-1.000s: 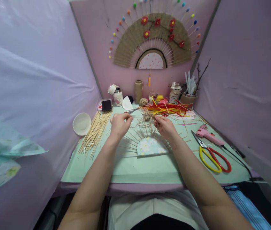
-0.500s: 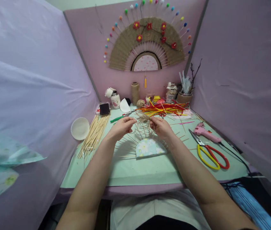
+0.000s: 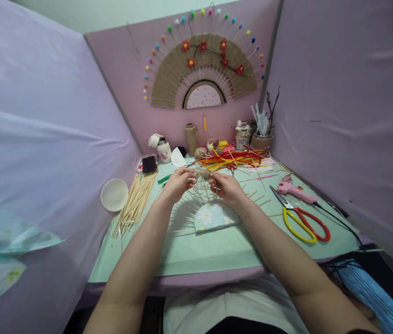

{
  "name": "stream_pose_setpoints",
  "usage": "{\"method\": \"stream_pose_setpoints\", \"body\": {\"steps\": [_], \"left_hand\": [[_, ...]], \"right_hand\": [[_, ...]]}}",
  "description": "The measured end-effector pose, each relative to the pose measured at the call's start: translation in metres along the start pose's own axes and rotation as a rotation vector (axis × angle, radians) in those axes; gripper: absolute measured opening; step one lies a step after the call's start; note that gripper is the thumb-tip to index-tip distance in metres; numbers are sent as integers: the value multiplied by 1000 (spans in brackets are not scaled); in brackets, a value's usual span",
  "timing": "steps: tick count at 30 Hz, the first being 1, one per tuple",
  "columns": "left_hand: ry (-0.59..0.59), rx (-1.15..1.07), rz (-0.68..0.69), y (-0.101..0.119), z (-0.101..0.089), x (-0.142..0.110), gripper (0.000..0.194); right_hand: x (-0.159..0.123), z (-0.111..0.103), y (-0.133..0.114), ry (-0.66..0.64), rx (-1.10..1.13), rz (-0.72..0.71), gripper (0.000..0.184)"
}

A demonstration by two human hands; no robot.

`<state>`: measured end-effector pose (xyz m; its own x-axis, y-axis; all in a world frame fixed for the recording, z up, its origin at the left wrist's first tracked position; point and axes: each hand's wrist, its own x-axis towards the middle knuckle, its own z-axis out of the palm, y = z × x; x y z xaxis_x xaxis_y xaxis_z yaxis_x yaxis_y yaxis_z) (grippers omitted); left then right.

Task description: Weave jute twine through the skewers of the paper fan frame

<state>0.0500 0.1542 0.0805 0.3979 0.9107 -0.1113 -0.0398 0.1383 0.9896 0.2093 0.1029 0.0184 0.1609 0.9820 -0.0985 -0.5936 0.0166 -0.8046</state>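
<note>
Between my two hands stretches a loose bundle of brown twine, with loops dangling below it. My left hand pinches the bundle's left end, fingers curled. On the other side, my right hand grips the right end between thumb and fingers. Just beneath lies a half-round fan base covered in pale blue flowered cloth, thin sticks fanning out from its curved edge. My hands and the hanging twine hide part of those sticks.
Thin wooden sticks lie at left beside a white fluted dish. Scissors and a pink glue gun with its cord are at right. Red and yellow pipe cleaners lie behind. A finished fan hangs on the back wall.
My hands have drawn slightly closer together, and the twine between them looks more gathered and flatter. The whole view has shifted a little, with the wall fan now lower and further left.
</note>
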Motion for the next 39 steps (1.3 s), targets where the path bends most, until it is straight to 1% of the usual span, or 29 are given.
{"method": "stream_pose_setpoints", "body": {"steps": [2, 4, 6, 8, 9, 10, 11, 12, 13, 14, 16, 19, 22, 23, 24, 26, 28, 29, 30, 32, 35, 37, 39], "left_hand": [[17, 50, 34, -4, 0, 0, 24], [65, 193, 120, -7, 1, -1, 27], [168, 423, 289, -8, 3, -4, 36], [302, 683, 515, -6, 7, -10, 46], [346, 800, 620, -5, 9, -13, 49], [358, 901, 700, -3, 12, -16, 47], [331, 979, 743, -1, 14, -18, 41], [271, 1029, 742, 1, 15, -19, 33], [189, 1052, 697, 1, 16, -19, 26], [101, 1048, 620, 1, 16, -17, 24], [-49, 975, 431, -2, 13, -13, 26], [-159, 782, 240, -10, 6, -8, 27], [-230, 595, 116, -18, 1, -9, 30], [-225, 537, 98, -20, -1, -9, 30], [-191, 471, 97, -23, -2, -10, 29], [-45, 309, 142, -30, -5, -11, 29], [113, 141, 224, -39, -7, -13, 28], [170, 78, 262, -44, -8, -13, 28], [202, 35, 289, -49, -9, -14, 29], [234, -15, 316, -59, -10, -16, 29], [220, -43, 308, -68, -11, -19, 29], [206, -59, 294, -71, -13, -20, 30], [210, -83, 281, -70, -15, -22, 30]], "right_hand": [[1, 0, 0, 13, 18, 1, 16], [1, 0, 1, 12, 26, 10, 15], [1, 0, 1, 2, 20, 15, 16], [0, 0, 2, 0, 1, 15, 18], [-1, 0, 2, -3, -15, 10, 21], [-2, 1, 2, -9, -34, 3, 23], [-3, 1, 2, -24, -58, -8, 26], [-4, 2, 2, -47, -85, -23, 29], [-5, 3, 2, -76, -114, -42, 31], [-6, 4, 2, -104, -145, -63, 33], [-7, 6, 2, -140, -207, -102, 36], [-8, 8, 3, -131, -301, -142, 40], [-9, 7, 3, -154, -407, -207, 40], [-9, 6, 2, -174, -452, -241, 39], [-9, 5, 1, -187, -507, -282, 37], [-9, 1, -2, -181, -656, -389, 29], [-9, -3, -5, -136, -826, -521, 17], [-8, -4, -6, -112, -899, -583, 14], [-8, -5, -7, -93, -957, -634, 15], [-7, -4, -8, -83, -1045, -686, 17], [-10, -3, -13, -76, -1174, -711, 15], [-20, -6, -21, -31, -1245, -740, 22], [-36, -19, -33, 56, -1281, -772, 31]]}}
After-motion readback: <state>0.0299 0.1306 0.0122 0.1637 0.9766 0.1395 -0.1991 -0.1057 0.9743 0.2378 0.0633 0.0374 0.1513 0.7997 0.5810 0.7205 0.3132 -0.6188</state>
